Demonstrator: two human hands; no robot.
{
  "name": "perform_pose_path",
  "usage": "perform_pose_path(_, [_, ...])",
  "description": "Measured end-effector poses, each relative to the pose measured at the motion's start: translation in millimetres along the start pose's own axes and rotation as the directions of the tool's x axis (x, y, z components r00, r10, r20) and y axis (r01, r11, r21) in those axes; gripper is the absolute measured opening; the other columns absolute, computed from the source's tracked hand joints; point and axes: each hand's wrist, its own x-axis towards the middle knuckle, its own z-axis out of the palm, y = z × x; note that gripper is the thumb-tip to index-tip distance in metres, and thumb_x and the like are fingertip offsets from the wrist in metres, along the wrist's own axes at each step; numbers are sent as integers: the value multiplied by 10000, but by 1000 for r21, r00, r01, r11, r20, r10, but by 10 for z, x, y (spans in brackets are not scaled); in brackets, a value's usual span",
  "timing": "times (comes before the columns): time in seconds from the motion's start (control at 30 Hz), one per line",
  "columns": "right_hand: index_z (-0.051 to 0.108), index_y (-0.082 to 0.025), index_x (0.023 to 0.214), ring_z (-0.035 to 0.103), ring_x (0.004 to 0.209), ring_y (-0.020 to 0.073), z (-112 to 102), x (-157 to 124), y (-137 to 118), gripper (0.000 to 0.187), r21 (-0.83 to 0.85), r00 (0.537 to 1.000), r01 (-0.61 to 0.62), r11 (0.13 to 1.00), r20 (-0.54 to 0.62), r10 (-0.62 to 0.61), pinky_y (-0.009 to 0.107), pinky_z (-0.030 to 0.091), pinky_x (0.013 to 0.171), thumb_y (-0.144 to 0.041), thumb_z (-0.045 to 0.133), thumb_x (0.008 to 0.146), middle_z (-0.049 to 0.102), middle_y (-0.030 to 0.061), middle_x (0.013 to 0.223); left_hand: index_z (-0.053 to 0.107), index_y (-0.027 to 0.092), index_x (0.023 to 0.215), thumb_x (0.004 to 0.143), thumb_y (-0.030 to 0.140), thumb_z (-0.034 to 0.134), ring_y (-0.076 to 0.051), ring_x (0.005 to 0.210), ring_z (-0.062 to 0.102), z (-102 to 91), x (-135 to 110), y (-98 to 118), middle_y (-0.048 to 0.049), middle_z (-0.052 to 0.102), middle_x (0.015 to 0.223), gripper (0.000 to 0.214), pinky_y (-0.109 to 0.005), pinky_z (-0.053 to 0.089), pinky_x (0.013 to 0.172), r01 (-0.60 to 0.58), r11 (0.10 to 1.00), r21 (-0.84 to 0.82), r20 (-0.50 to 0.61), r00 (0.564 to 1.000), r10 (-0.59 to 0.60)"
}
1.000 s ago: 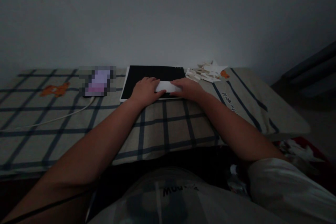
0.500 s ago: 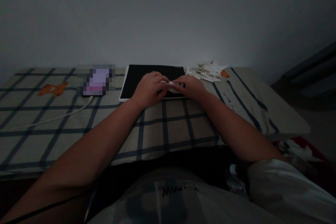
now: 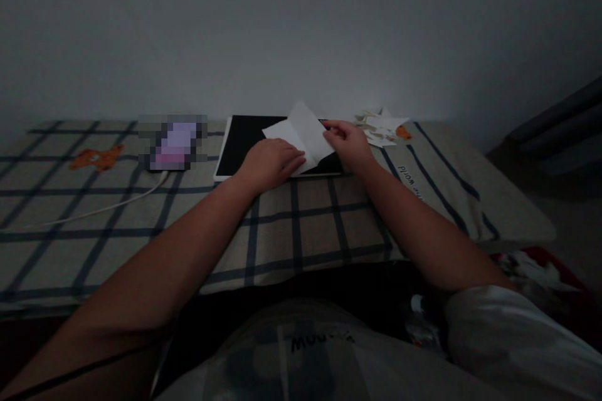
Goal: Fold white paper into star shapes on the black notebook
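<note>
A white sheet of paper (image 3: pixel 308 128) stands partly unfolded, with a crease down its middle, over a flat black panel with a white edge (image 3: pixel 239 144). My left hand (image 3: pixel 270 164) holds the paper at its lower left, fingers curled against it; part of the grip is hidden. At the paper's right edge, my right hand (image 3: pixel 348 143) is closed with thumb and fingers on it. Just beyond that hand lies a pile of white paper pieces (image 3: pixel 383 125).
A phone (image 3: pixel 174 145) with a white cable (image 3: pixel 117 203) lies to the left on the checked tablecloth (image 3: pixel 301 225). A wall rises behind the table. Below the right edge is a red container (image 3: pixel 540 257) with white scraps, and a bottle (image 3: pixel 418 316) stands near my lap.
The paper, earlier small and folded between both hands, is now opened out and raised. My right hand has shifted a little right and away from my left hand.
</note>
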Motion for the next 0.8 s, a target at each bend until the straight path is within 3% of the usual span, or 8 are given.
perform_pose_path(0.13, [647,-190,1519,765,882,246,69,4,53,563,183,995,-101,978,42,94,397,625,840,-231,572,963,855,68,1021,870,179,1271,1169,450,390,-360,1291,767,-28,-2,-4,-140,858,1337,560,-533,571,1127,107,991,74,-25,994,-106])
perform_pose_path(0.23, [706,-209,1286,718,801,216,79,-17,35,365,187,989,-107,976,119,86,356,591,787,-225,622,931,817,39,941,840,187,1358,1151,439,450,-373,1351,730,-17,-18,0,-142,831,1409,509,-556,547,1166,198,973,115,-13,980,-198])
perform_pose_path(0.33, [752,-183,1122,703,847,219,50,-39,1,210,58,983,-44,997,181,32,363,580,826,-247,678,937,793,60,961,826,199,1390,1131,425,499,-388,1386,707,8,-31,-8,-138,800,1475,474,-564,552,1162,252,957,141,22,966,-258])
perform_pose_path(0.43, [825,-173,1185,711,989,261,5,-64,-22,263,-177,977,83,981,206,-45,421,583,951,-260,709,966,793,99,1066,814,217,1427,1125,378,509,-379,1417,693,29,-33,-32,-128,777,1519,459,-554,549,1177,251,954,164,34,965,-260])
perform_pose_path(0.53, [893,-206,1192,686,1220,328,-34,-94,-31,274,-359,968,224,906,191,-163,511,546,1114,-283,701,1012,777,158,1263,801,250,1472,1108,285,509,-368,1466,668,27,-28,-56,-113,748,1577,468,-563,535,1203,239,955,175,41,968,-249])
perform_pose_path(0.7, [907,-260,1245,556,1568,380,-69,-135,-29,396,-393,906,402,827,304,-295,614,462,1258,-128,677,951,658,126,1677,825,249,1458,1103,218,492,-394,1522,619,-10,-23,-84,-119,700,1644,488,-592,530,1178,276,946,169,92,951,-294])
perform_pose_path(0.8, [864,-279,1351,556,1608,349,-67,-131,-16,502,-374,865,452,810,407,-294,639,429,1290,-80,631,953,681,85,1682,845,248,1433,1095,191,486,-414,1511,615,-32,-27,-100,-133,707,1633,496,-607,522,1147,294,945,144,71,949,-306])
